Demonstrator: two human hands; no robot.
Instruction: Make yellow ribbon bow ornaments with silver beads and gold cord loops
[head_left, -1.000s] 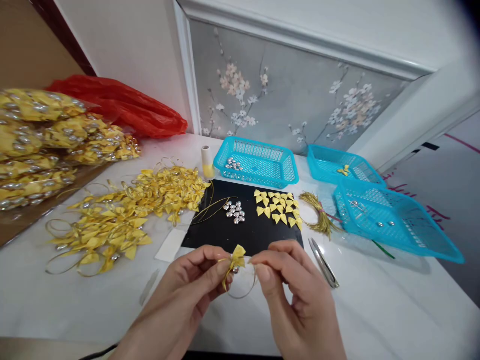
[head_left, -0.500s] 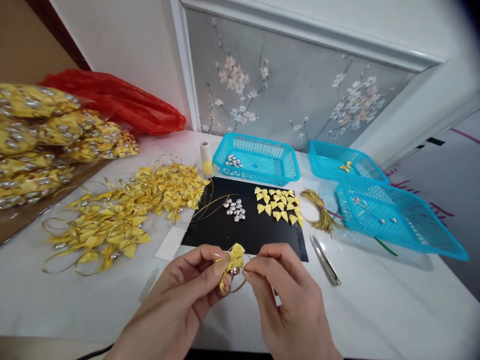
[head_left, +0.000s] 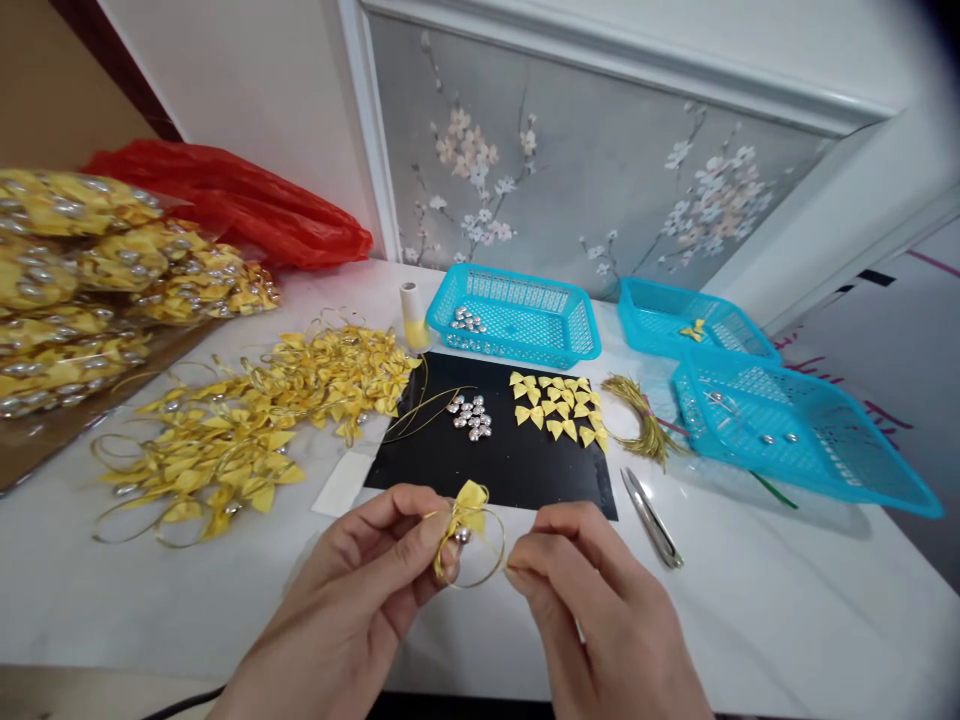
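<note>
From where I stand, the left hand (head_left: pixel 375 570) has its thumb and fingers closed on a yellow bow (head_left: pixel 470 505), held up just in front of the black mat (head_left: pixel 487 475); a silver bead (head_left: pixel 462 536) hangs below the bow's knot, and a loop of gold cord (head_left: pixel 501 560) curves out from it to the right; the right hand (head_left: pixel 600 590) has thumb and forefinger pinched narrow at the loop's right side, though I can't tell whether they grip any cord; on the mat lie a cluster of silver beads (head_left: pixel 472 418) and, to their right, loose yellow bows (head_left: pixel 559 408); a big heap of corded bows (head_left: pixel 247 430) spreads over the white table (head_left: pixel 465 650) to the left, near a white-and-yellow spool (head_left: pixel 413 318); to the right of the mat are a bundle of gold cords (head_left: pixel 641 420) and metal snips (head_left: pixel 651 520); behind the mat sits a blue basket (head_left: pixel 540 335) with beads in it, and two more blue baskets (head_left: pixel 817 470) stand over on the right.
</note>
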